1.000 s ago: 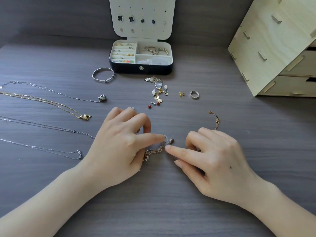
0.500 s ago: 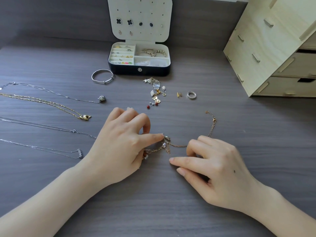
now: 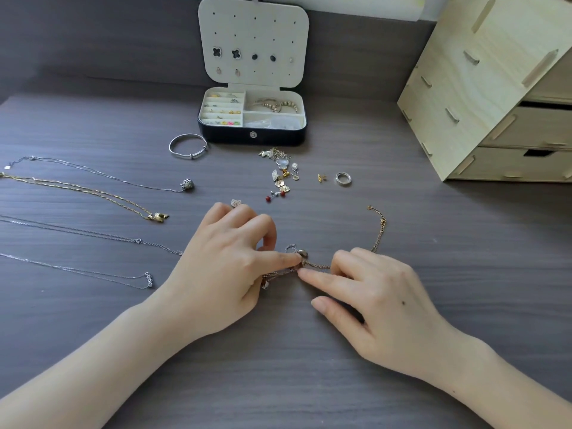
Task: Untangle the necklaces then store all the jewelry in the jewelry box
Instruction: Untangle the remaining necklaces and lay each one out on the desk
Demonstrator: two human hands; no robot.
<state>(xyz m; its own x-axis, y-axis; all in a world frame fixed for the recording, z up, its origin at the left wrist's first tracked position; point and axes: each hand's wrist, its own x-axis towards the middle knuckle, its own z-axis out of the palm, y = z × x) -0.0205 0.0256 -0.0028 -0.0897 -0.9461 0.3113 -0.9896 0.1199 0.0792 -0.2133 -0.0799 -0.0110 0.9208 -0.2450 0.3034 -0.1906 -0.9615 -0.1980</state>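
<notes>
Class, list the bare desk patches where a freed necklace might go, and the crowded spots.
Free: table between right hand and wooden drawer unit; near strip between the forearms; far-left corner beside the jewelry box. Crowded: four laid-out necklaces at left; earring pile, ring and bangle before the box; tangled chain gripped by the left hand.

Surface (image 3: 402, 382): dark grey wood-grain. Wall (image 3: 93, 41): grey panel behind the surface. Drawer unit (image 3: 495, 97): pale plywood, standing on the surface's far right corner. Soft daylight.
</notes>
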